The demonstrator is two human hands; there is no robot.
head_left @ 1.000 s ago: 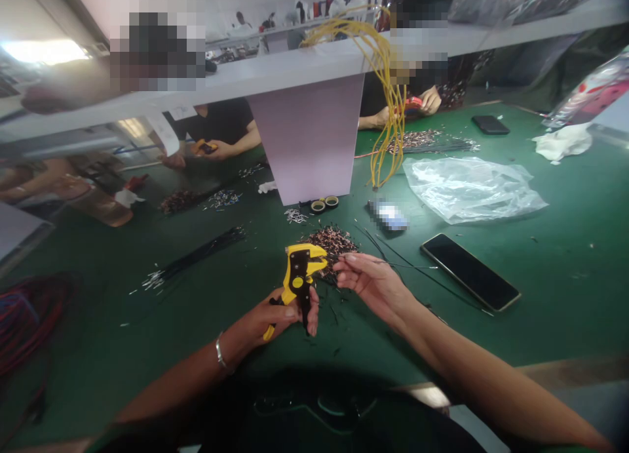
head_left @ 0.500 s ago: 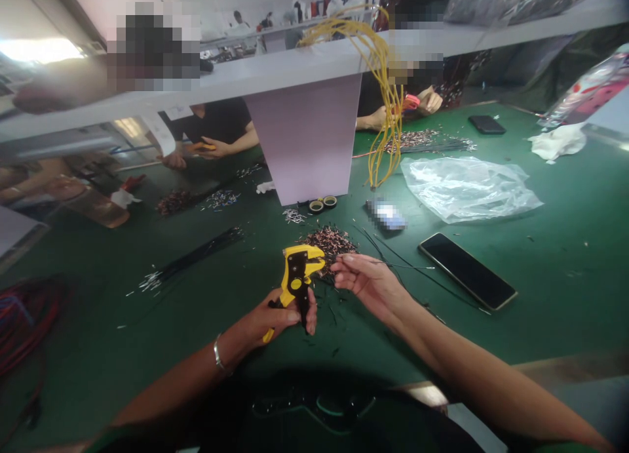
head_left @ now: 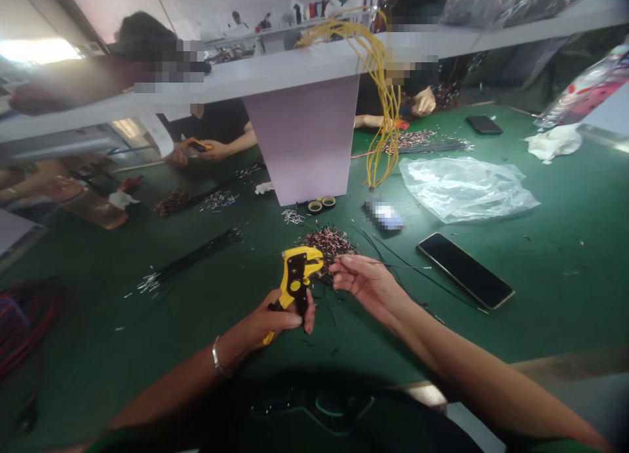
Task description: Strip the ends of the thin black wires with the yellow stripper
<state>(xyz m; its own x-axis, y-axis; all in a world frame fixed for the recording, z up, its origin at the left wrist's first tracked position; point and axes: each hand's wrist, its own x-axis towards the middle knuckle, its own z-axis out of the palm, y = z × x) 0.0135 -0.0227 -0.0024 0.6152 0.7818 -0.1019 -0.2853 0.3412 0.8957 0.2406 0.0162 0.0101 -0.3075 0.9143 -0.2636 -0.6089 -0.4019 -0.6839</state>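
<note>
My left hand [head_left: 282, 318] is closed round the handles of a yellow and black wire stripper [head_left: 295, 276], its jaws pointing right. My right hand [head_left: 361, 276] pinches a thin dark wire [head_left: 405, 266] between thumb and fingertips. One end of the wire trails right, towards the phone, with a pale tip; the other end is at the stripper's jaws, and whether it lies between them I cannot tell. Just behind the jaws is a heap of short black and copper-coloured wire scraps [head_left: 331, 240].
Loose wires [head_left: 393, 266] and a black phone [head_left: 466, 271] lie right of my hand, a clear plastic bag [head_left: 466, 189] behind. A wire bundle [head_left: 191, 259] lies left. Tape rolls [head_left: 322, 205] sit by the shelf's support panel [head_left: 307, 141]. Yellow wires [head_left: 386, 112] hang from the shelf. Co-workers sit opposite.
My hands, the wire stripper and the wire keep nearly the same places; the view has shifted slightly. Across the table, a co-worker's red-handled tool is lower than before.
</note>
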